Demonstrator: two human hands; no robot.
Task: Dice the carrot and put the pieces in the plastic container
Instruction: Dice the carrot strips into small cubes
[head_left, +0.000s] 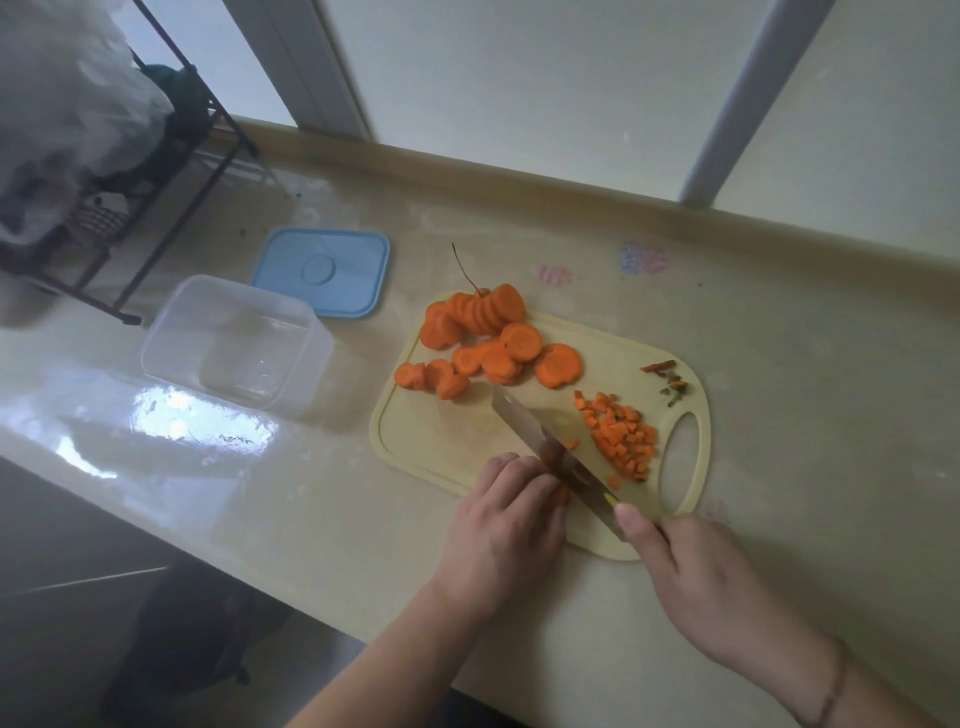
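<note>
While the left hand (506, 512) is pinning a carrot piece (560, 493) at the cutting board's (441, 441) near edge with curled fingers, the right hand (691, 571), gripping the knife (545, 447), is laying its blade just right of those fingertips, pointing toward the far-left slices (488, 338).
</note>
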